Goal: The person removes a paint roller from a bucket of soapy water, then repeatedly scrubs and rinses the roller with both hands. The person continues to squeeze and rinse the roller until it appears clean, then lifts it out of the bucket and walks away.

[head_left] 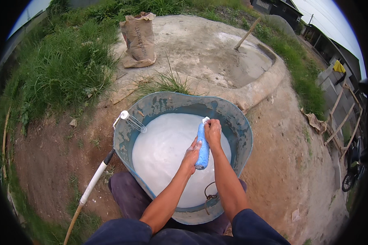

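A blue paint roller sleeve (203,152) is tilted over a wide blue-grey tub (238,126). My left hand (190,157) is wrapped round its lower half, with white smears on the fingers. At the sleeve's top end, my right hand (213,132) has its fingers bent in beside a small white crumpled bit (205,120); whether it pinches this or the sleeve's edge is hard to tell. White paint (163,147) fills much of the tub. Bare of any sleeve, a wire-cage roller frame (134,122) hooks over the left rim, its long pole (95,179) slanting down outside.
A loop of wire or cord (210,197) hangs at the tub's near inner wall. Beyond stand a brown paper sack (139,43) and a low-edged concrete slab (188,45) with an upright stick (247,34). Grass grows at left; a wooden frame (342,122) leans at right.
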`<state>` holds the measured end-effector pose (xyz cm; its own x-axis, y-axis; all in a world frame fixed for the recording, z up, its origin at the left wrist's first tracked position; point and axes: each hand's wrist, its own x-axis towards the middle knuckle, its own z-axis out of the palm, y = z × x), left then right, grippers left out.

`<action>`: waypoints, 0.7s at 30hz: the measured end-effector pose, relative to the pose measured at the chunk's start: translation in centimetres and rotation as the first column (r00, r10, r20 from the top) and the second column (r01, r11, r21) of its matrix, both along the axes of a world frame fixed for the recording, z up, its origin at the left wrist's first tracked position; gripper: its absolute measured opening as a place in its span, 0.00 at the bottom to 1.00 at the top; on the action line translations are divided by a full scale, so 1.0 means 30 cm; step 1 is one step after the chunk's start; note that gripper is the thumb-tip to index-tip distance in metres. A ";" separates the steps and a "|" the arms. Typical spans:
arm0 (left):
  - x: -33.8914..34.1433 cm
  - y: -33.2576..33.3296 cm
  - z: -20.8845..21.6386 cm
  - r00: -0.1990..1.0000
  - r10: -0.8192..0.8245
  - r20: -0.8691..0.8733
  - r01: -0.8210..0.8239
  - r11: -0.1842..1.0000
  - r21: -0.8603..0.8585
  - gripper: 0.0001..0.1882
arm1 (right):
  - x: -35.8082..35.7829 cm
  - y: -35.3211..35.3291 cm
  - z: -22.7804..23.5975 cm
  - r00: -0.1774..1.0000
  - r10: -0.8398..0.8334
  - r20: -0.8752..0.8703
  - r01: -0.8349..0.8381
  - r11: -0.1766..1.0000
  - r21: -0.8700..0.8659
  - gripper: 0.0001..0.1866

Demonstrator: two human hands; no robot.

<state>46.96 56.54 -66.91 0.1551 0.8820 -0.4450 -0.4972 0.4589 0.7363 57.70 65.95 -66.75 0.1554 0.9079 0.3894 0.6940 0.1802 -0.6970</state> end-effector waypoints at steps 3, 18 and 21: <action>-0.010 0.005 0.025 0.999 0.037 0.026 -0.037 0.999 0.014 0.32 | -0.027 -0.006 0.025 1.000 -0.024 0.014 0.024 1.000 0.012 0.08; -0.076 0.031 0.023 0.797 0.040 0.603 -0.043 0.999 -0.010 0.29 | -0.075 -0.165 0.185 0.999 0.053 0.010 -0.053 0.999 0.006 0.07; -0.130 0.055 -0.012 0.756 0.035 0.654 -0.006 0.999 -0.046 0.27 | -0.126 -0.381 0.182 0.984 0.127 -0.127 -0.141 0.984 -0.106 0.07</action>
